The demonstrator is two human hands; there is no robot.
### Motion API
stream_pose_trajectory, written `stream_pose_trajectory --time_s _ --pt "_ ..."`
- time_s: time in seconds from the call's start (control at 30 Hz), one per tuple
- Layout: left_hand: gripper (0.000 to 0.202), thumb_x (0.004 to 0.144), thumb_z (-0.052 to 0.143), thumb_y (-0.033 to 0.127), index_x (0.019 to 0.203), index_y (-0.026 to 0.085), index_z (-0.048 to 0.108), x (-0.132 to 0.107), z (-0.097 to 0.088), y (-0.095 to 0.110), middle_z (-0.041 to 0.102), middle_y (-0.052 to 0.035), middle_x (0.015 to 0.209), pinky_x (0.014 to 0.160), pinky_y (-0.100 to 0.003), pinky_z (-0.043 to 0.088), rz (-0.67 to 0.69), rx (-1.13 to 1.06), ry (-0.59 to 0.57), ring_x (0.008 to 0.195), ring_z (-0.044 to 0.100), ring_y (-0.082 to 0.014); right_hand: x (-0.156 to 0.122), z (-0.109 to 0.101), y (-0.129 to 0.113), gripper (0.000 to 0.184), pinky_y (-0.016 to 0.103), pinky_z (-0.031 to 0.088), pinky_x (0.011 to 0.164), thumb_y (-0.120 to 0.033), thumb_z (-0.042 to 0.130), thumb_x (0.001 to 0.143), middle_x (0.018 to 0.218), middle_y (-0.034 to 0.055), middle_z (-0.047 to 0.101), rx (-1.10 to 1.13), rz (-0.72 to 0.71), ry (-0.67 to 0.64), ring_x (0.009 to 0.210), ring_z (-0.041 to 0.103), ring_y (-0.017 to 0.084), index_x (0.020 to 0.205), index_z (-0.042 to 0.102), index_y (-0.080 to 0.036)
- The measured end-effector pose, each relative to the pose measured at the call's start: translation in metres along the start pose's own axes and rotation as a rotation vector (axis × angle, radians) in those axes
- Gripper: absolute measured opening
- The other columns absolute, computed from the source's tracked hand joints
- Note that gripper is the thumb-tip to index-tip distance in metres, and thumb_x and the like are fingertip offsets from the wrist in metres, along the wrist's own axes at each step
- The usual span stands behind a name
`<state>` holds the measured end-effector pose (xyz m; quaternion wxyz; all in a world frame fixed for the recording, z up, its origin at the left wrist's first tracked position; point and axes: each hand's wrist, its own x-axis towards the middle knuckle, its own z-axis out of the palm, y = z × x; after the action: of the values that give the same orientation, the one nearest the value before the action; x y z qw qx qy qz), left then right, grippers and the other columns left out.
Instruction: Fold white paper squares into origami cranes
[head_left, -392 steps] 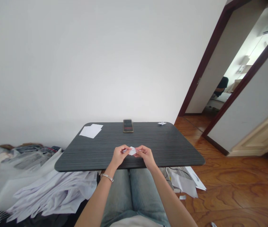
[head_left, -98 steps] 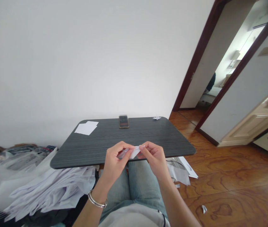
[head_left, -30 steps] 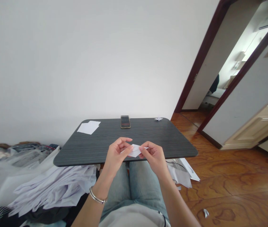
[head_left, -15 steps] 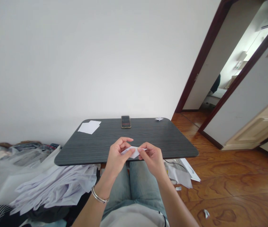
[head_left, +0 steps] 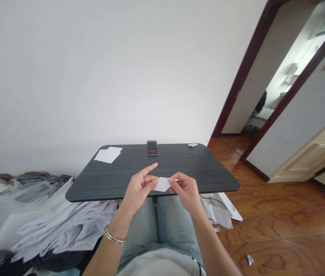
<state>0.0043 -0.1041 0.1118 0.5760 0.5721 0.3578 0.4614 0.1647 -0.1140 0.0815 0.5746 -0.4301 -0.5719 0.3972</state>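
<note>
— White folded paper (head_left: 162, 184): where is it?
— Held up over the near edge of the dark table (head_left: 107, 184). The left hand (head_left: 138, 189) pinches its left end with the index finger stretched out, and the right hand (head_left: 185, 190) pinches the right end.
— Farther back?
— A phone (head_left: 152, 148) and loose sheets (head_left: 107, 155).

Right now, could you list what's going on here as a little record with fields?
left hand: pinches the folded white paper, index finger stretched out
right hand: pinches the paper's other end
paper: held up near the front edge of the dark table
far edge: phone, loose white sheets, small folded figure
floor, left: heap of white papers
</note>
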Motion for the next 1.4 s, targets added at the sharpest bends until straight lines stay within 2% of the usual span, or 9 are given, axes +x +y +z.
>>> stream_pose_trajectory --time_s 0.17,0.27,0.4,0.67,0.8,1.0,1.2,1.4 --pt "0.069 0.077 0.060 0.022 0.139 0.011 0.031 -0.001 -0.004 -0.001 0.073 -0.0079 0.092 0.075 -0.025 0.046 0.022 0.028 -0.058 0.077 0.064 -0.0148 0.001 0.000 0.003 0.024 0.021 0.040 0.046 -0.037 0.058 0.077 0.050 -0.0026 0.053 0.012 0.004 0.015 0.045 0.049 0.010 0.065 0.056 -0.017" --pt "0.067 0.078 0.060 0.025 0.138 0.013 0.032 -0.001 -0.005 -0.003 0.072 -0.0086 0.093 0.078 -0.027 0.047 0.059 -0.022 -0.036 0.083 0.064 -0.0168 0.001 0.001 0.005 0.024 0.021 0.040 0.046 -0.038 0.058 0.077 0.049 -0.0028 0.052 0.003 0.004 0.031 0.045 0.048 0.010 0.066 0.056 -0.017" --pt "0.063 0.073 0.066 0.026 0.128 0.011 0.042 0.001 -0.002 -0.005 0.071 -0.0082 0.087 0.074 -0.027 0.049 0.068 -0.039 0.018 0.078 0.064 -0.0168 0.002 0.003 0.006 0.025 0.021 0.041 0.046 -0.038 0.060 0.076 0.051 -0.0021 0.053 -0.021 -0.004 0.035 0.046 0.049 0.010 0.064 0.057 -0.017" --pt "0.049 0.070 0.068 0.023 0.115 0.011 0.051 0.005 0.008 -0.005 0.061 0.0016 0.067 0.062 -0.022 0.044 0.081 0.128 0.087 0.062 0.057 -0.0107 0.000 0.006 0.007 0.021 0.021 0.041 0.048 -0.033 0.061 0.076 0.051 -0.0030 0.052 0.001 0.007 0.024 0.047 0.047 0.010 0.064 0.057 -0.016" --pt "0.047 0.069 0.068 0.023 0.112 0.012 0.052 0.007 0.009 -0.008 0.059 0.0032 0.063 0.059 -0.021 0.042 0.100 0.127 0.103 0.058 0.055 -0.0103 0.001 0.005 0.009 0.022 0.022 0.043 0.049 -0.036 0.061 0.076 0.052 -0.0018 0.055 -0.001 0.015 0.011 0.048 0.050 0.011 0.066 0.058 -0.016" --pt "0.058 0.068 0.070 0.024 0.119 0.013 0.046 0.008 0.004 -0.010 0.063 0.0013 0.066 0.062 -0.024 0.045 0.074 0.077 0.103 0.060 0.058 -0.0124 0.002 0.004 0.006 0.023 0.023 0.047 0.051 -0.037 0.056 0.079 0.054 -0.0001 0.058 -0.022 0.017 -0.026 0.051 0.055 0.013 0.069 0.059 -0.017" --pt "0.055 0.069 0.068 0.025 0.118 0.012 0.046 0.011 0.001 -0.012 0.064 0.0000 0.069 0.063 -0.023 0.045 0.065 0.075 0.097 0.063 0.058 -0.0122 0.006 0.002 0.009 0.025 0.023 0.047 0.052 -0.036 0.049 0.084 0.057 0.0015 0.060 -0.135 -0.010 -0.039 0.053 0.057 0.013 0.070 0.058 -0.017" --pt "0.044 0.066 0.071 0.027 0.105 0.014 0.053 0.017 0.005 -0.022 0.062 0.0013 0.065 0.054 -0.021 0.042 0.060 0.100 0.122 0.056 0.056 -0.0111 0.007 0.003 0.009 0.023 0.023 0.045 0.054 -0.032 0.048 0.084 0.059 0.0011 0.062 -0.376 -0.077 -0.008 0.055 0.059 0.015 0.068 0.058 -0.019"
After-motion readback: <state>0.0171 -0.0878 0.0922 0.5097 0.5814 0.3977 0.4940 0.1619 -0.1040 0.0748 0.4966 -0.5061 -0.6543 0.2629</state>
